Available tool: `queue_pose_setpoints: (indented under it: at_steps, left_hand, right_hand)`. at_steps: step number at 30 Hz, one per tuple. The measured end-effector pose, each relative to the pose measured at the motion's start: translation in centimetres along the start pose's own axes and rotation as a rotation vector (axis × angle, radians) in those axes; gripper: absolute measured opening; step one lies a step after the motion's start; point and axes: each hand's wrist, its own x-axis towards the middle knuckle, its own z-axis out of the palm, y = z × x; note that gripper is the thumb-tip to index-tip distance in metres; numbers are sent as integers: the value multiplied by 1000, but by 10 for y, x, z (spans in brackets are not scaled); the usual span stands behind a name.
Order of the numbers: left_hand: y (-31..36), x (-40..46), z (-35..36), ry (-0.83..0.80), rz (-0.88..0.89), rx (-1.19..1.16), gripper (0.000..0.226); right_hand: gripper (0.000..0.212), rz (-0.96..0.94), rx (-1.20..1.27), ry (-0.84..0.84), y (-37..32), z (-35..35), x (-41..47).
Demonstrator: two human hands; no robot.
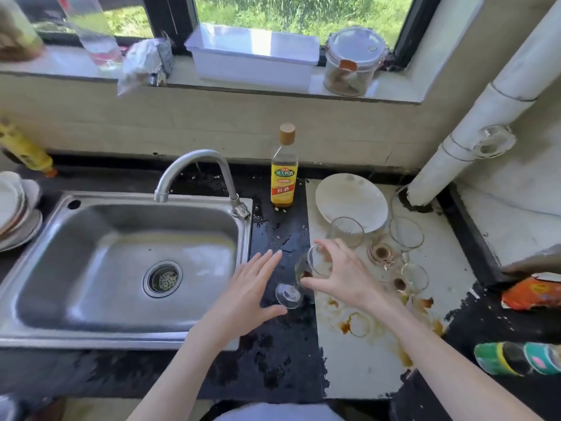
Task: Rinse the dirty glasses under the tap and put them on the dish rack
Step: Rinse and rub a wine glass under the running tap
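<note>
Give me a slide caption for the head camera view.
Right hand lifts a stained wine glass toward the sink.

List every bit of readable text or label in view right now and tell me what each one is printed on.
"海天料酒": green oval on the yellow label of the bottle behind the sink.
"料酒": red band lower on the same label.
Small red badge between them: too small to read.
Orange packet at the right edge: print blurred, unreadable.
Yellow bottle at far left: no legible text.
</note>
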Motion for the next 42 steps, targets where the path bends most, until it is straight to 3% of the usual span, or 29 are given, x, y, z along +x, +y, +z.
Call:
queue_pose_setpoints:
  at_steps: [6, 13, 19, 21, 24, 25, 29, 36, 42]
  left_hand:
    - [-43, -13, -19, 100, -21, -478, 94]
    - [-125, -25, -40, 163, -86, -612, 69]
    - [-183, -16, -30, 182, -172, -714, 75]
    - [-201, -5, -27, 200, -198, -722, 73]
    - [-222, 14, -22, 245, -236, -752, 65]
    - [-226, 19, -20, 263, -249, -766, 62]
    - [-238, 30, -10, 295, -297, -821, 61]
    - [-244, 25, -2, 287, -418, -946, 63]
    - [-248, 24, 1, 263, -478, -975, 80]
  right_hand:
    - [71, -34, 243, -32, -74, 36, 29]
    - [74, 13, 319, -75, -132, 99, 66]
    - [73, 68, 478, -258, -142, 135, 103]
    - [66, 103, 517, -152, -132, 140, 126]
    - [41, 119, 276, 250, -105, 142, 165]
    - [39, 135, 206, 303, -99, 142, 175]
    - [41, 177, 158, 200, -86, 155, 193]
    - [37, 242, 229, 351, -87, 168, 191]
    - [43, 82, -13, 271, -82, 202, 181]
